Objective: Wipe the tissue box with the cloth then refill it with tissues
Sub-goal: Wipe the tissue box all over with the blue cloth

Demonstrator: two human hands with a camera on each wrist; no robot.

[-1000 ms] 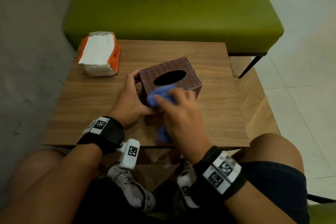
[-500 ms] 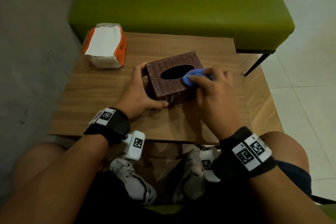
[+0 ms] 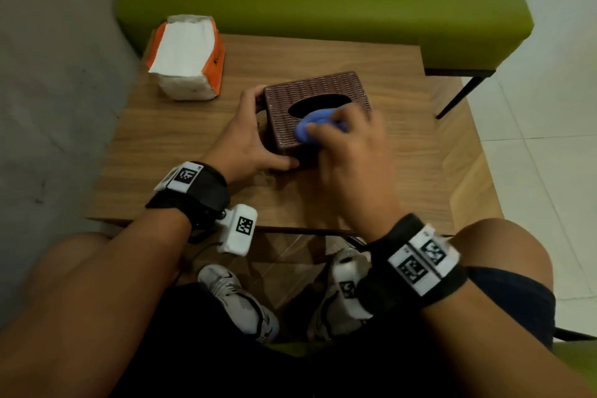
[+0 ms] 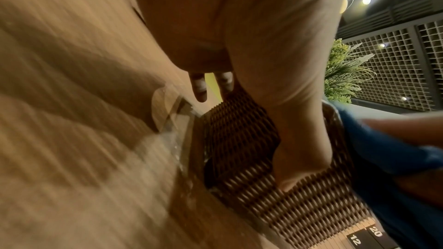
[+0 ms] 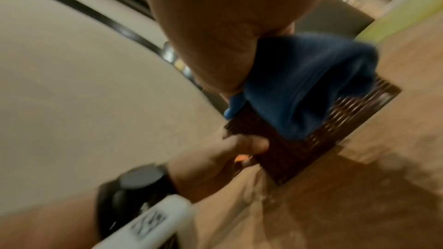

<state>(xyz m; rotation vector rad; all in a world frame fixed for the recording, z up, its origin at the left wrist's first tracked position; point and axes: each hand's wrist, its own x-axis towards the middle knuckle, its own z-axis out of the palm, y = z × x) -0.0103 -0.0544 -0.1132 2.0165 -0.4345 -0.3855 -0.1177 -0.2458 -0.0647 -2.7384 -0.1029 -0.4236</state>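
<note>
1. While the left hand [image 3: 240, 142] clasps the near-left corner of the brown woven tissue box [image 3: 281, 113], thumb along the front wall and fingers curled round the left end, the box sits flat on the wooden table [image 3: 181, 145], near its middle.
2. The right hand [image 3: 352, 155] has its fingers closed on a bunched blue cloth [image 3: 310, 124] and holds it against the box top, at the near edge of the oval opening [image 3: 310, 103].
3. From the right wrist the cloth [image 5: 309, 82] hangs in a wad over the ribbed lid.
4. A pack of tissues [image 3: 184, 58], white with orange wrapping, lies at the table's far-left corner, well apart from the box; any print on it is too small to read.
5. In the left wrist view a dark label at the lower right [image 4: 365, 236] shows "20" and "12".
6. Both wrist bands [image 3: 190, 176] carry black-and-white square code markers, not readable text.
7. A green bench [image 3: 323, 3] stands beyond the table.
</note>
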